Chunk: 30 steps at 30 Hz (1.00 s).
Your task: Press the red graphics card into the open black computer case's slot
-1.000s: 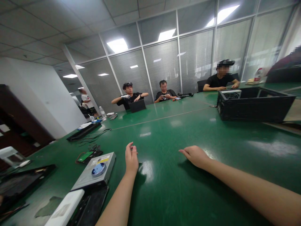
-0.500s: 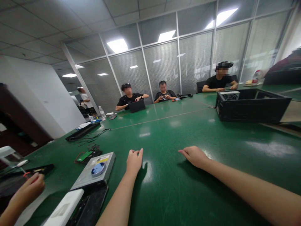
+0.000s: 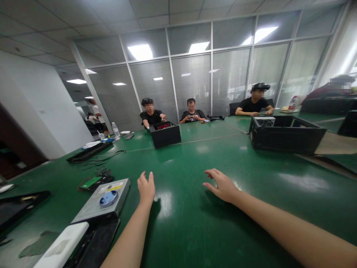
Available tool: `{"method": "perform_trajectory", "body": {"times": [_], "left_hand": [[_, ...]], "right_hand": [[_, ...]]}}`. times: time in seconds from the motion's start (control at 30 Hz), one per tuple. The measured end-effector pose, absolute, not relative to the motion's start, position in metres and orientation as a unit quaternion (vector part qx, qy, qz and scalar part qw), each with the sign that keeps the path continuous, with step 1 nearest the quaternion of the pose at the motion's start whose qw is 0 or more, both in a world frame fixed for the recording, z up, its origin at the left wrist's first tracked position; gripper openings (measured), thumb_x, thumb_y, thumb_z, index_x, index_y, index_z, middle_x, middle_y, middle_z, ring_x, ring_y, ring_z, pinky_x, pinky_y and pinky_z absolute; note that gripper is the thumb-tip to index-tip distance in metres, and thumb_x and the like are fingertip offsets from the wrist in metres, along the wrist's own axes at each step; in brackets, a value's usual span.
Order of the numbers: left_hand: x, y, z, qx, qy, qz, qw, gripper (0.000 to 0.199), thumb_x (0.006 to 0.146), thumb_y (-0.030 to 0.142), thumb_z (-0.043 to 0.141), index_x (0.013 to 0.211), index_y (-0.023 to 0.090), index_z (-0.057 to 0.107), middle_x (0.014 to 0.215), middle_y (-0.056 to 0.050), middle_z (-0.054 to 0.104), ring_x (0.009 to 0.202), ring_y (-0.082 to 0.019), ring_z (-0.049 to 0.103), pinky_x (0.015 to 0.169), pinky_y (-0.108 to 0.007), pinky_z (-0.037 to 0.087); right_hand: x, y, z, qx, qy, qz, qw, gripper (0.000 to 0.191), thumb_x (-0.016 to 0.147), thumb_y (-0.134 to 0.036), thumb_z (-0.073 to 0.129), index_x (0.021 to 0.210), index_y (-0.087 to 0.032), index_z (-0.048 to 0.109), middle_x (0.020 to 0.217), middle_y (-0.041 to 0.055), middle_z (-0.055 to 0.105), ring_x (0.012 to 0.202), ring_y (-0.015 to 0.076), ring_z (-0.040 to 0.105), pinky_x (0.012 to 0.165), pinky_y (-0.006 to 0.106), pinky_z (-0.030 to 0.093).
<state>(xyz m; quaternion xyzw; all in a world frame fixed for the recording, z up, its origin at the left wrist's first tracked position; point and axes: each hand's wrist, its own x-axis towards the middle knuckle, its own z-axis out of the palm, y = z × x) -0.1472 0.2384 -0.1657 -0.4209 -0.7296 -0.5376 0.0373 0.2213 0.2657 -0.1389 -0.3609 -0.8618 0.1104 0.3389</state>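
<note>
My left hand (image 3: 146,189) hovers over the green table (image 3: 178,223), fingers apart and holding nothing. To its left lies a silver optical drive (image 3: 92,204) with a round blue-and-white container (image 3: 108,198) on top. My right hand (image 3: 221,186) is held above the table too, thumb and fingers spread, with nothing in it. Across from me, a black computer case (image 3: 166,137) stands in front of a person in a black shirt (image 3: 150,117), whose hands are at it.
A larger black computer case (image 3: 287,139) with a fan unit stands at the right. On the left are a green circuit board with cables (image 3: 92,181), a white bar-shaped object (image 3: 63,245) and a black panel (image 3: 22,208). Other people sit along the far side.
My fingers on both hands have spread apart. Across the table, the black case has come forward and shows its open top. The co-worker's hand at left has gone from view.
</note>
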Motion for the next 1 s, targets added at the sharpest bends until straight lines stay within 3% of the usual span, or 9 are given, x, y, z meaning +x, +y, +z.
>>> {"method": "perform_trajectory", "body": {"times": [0.13,0.33,0.43,0.53,0.7,0.83,1.0], "left_hand": [[-0.154,0.24,-0.165,-0.36,-0.704,-0.612,0.009,0.057,0.092,0.054,0.041,0.13,0.013,0.053,0.127,-0.02,0.056,0.13,-0.031,0.047,0.114,-0.051,0.031],[-0.152,0.246,-0.169,-0.384,-0.638,-0.662,-0.088,0.057,0.096,0.058,0.035,0.133,0.02,0.055,0.136,-0.015,0.058,0.133,-0.027,0.049,0.115,-0.048,0.033],[-0.143,0.248,-0.169,-0.439,-0.606,-0.642,-0.166,0.061,0.096,0.06,0.036,0.139,0.02,0.051,0.14,-0.015,0.057,0.132,-0.026,0.051,0.114,-0.049,0.035],[-0.135,0.247,-0.168,-0.471,-0.593,-0.618,-0.211,0.062,0.095,0.06,0.037,0.142,0.021,0.049,0.144,-0.013,0.054,0.131,-0.026,0.052,0.113,-0.049,0.036],[-0.136,0.243,-0.164,-0.443,-0.606,-0.632,-0.193,0.06,0.095,0.061,0.038,0.14,0.023,0.051,0.142,-0.013,0.056,0.127,-0.026,0.055,0.108,-0.047,0.041],[-0.142,0.243,-0.161,-0.387,-0.607,-0.675,-0.16,0.058,0.095,0.06,0.037,0.136,0.022,0.053,0.136,-0.012,0.06,0.117,-0.024,0.061,0.102,-0.042,0.046],[-0.154,0.24,-0.159,-0.341,-0.602,-0.714,-0.105,0.059,0.096,0.06,0.032,0.136,0.022,0.053,0.135,-0.012,0.06,0.114,-0.022,0.062,0.091,-0.036,0.05]], "right_hand": [[0.219,0.262,-0.13,-0.32,-0.865,0.056,0.383,0.053,0.09,-0.045,0.059,0.136,-0.02,0.048,0.127,0.0157,0.056,0.117,0.0288,0.055,0.101,0.045,0.045],[0.174,0.291,-0.069,-0.269,-0.866,-0.02,0.42,0.059,0.09,-0.052,0.058,0.136,-0.017,0.047,0.135,0.0173,0.052,0.127,0.0308,0.046,0.108,0.047,0.037],[0.127,0.332,-0.03,-0.261,-0.888,-0.06,0.373,0.07,0.086,-0.062,0.059,0.136,-0.014,0.047,0.139,0.0187,0.049,0.129,0.0323,0.043,0.109,0.046,0.035],[0.084,0.374,-0.01,-0.304,-0.909,-0.103,0.266,0.081,0.081,-0.072,0.059,0.136,-0.013,0.049,0.143,0.0194,0.047,0.13,0.0334,0.043,0.107,0.045,0.035],[0.058,0.409,-0.017,-0.364,-0.908,-0.104,0.18,0.083,0.077,-0.084,0.05,0.118,-0.012,0.063,0.118,0.0196,0.066,0.109,0.0343,0.061,0.094,0.044,0.043],[0.063,0.405,-0.019,-0.372,-0.907,-0.111,0.164,0.086,0.08,-0.086,0.04,0.116,-0.012,0.065,0.11,0.0199,0.07,0.102,0.0355,0.065,0.089,0.044,0.044],[0.08,0.372,-0.013,-0.372,-0.909,-0.124,0.142,0.084,0.08,-0.085,0.043,0.11,-0.011,0.067,0.105,0.0209,0.071,0.101,0.0367,0.066,0.09,0.044,0.043]]}}
